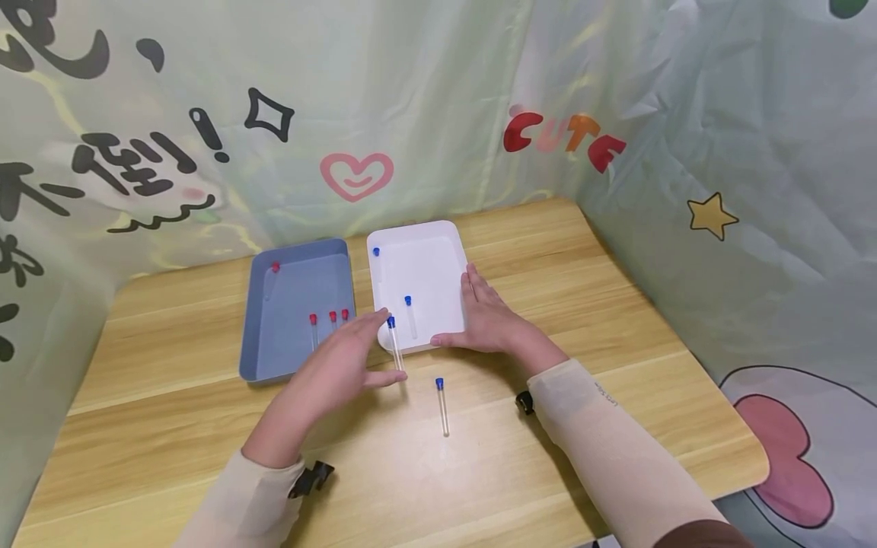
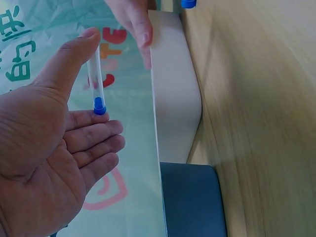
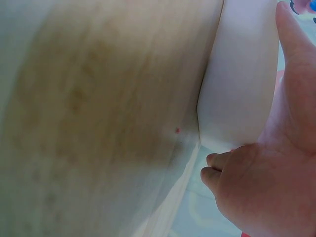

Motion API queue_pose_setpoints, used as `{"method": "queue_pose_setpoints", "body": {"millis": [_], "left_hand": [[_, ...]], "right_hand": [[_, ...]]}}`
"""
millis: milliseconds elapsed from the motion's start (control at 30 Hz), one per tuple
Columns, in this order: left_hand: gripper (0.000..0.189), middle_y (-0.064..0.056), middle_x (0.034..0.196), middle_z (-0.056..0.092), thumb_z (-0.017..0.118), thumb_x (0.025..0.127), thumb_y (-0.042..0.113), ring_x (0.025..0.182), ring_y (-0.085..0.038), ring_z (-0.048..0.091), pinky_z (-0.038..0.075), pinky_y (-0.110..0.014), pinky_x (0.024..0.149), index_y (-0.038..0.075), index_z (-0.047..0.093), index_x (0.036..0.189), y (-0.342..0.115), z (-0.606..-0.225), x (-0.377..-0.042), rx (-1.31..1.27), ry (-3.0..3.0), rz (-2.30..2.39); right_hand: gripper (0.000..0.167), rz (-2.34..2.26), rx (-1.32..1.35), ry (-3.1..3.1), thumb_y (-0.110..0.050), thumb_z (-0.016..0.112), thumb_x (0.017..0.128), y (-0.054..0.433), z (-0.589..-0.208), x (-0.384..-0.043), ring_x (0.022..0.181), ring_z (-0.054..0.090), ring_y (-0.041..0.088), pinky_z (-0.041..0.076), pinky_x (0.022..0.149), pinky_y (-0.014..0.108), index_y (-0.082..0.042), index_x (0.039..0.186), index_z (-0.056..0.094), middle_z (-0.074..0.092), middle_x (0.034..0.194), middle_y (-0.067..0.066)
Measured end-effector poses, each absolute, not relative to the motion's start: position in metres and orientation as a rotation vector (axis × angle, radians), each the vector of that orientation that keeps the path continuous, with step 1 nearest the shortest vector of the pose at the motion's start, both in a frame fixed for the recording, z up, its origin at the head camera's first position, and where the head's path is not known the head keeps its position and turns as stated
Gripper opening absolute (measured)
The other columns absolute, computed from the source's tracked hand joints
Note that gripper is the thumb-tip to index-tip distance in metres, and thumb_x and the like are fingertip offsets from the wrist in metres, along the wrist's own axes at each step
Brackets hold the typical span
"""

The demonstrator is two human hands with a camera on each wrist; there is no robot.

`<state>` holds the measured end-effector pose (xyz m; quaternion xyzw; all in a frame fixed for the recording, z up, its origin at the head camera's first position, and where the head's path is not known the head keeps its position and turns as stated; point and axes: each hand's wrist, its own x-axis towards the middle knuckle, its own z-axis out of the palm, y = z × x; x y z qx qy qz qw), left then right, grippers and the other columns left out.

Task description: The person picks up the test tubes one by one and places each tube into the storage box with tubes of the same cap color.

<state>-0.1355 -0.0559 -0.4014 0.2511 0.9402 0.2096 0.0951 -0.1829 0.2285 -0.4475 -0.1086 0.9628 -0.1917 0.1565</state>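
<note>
Held tube [image 2: 96, 76]: slim, clear, blue stopper in one end. Spanned lengthwise between left-hand fingers [image 1: 346, 354], stopper at the forefinger, opposite end at the thumb; raised above the counter [image 1: 548, 464], by the near-left corner of the tray.

White tray [image 1: 425, 262]: shallow, rectangular, rounded corners, flat on the counter. Right hand [image 1: 493, 320] on its near-right corner, thumb along the near side.

In tray: tube A [image 1: 411, 320], blue-stoppered, lying near the near side; blue stopper B [image 1: 376, 251] at far-left corner, body faint.

Loose tube [image 1: 443, 411]: blue-stoppered, lying on the counter, stopper toward tray.
</note>
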Motion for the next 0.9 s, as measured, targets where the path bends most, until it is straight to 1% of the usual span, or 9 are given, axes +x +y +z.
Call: {"method": "queue_pose_setpoints", "body": {"millis": [233,633,900], "left_hand": [[0.106,-0.019,0.172,0.045,0.087,0.089,0.054,0.161,-0.042,0.041,0.036,-0.061,0.132,0.006,0.037,0.169,-0.05,-0.404,-0.145,0.737,2.778,0.629],[0.103,-0.02,0.168,0.049,0.086,0.09,0.054,0.159,-0.043,0.044,0.039,-0.061,0.13,0.003,0.04,0.167,-0.045,-0.406,-0.159,0.727,2.811,0.635],[0.104,-0.02,0.167,0.051,0.086,0.09,0.057,0.158,-0.041,0.046,0.041,-0.058,0.129,0.002,0.041,0.165,-0.038,-0.407,-0.169,0.767,2.837,0.616]], "right_hand": [[0.144,-0.545,-0.312,2.756,-0.08,0.072,0.088,0.229,-0.449,-0.184,0.172,-0.013,0.033,0.01,0.141,0.053,0.006,0.17,-0.009,-0.024,0.181,0.019],[0.144,-0.545,-0.31,2.749,-0.08,0.072,0.088,0.228,-0.446,-0.184,0.172,-0.013,0.032,0.011,0.141,0.053,0.006,0.17,-0.01,-0.024,0.181,0.018],[0.143,-0.539,-0.322,2.748,-0.079,0.072,0.089,0.228,-0.446,-0.184,0.172,-0.013,0.033,0.01,0.142,0.052,0.007,0.169,-0.009,-0.024,0.18,0.02]]}}
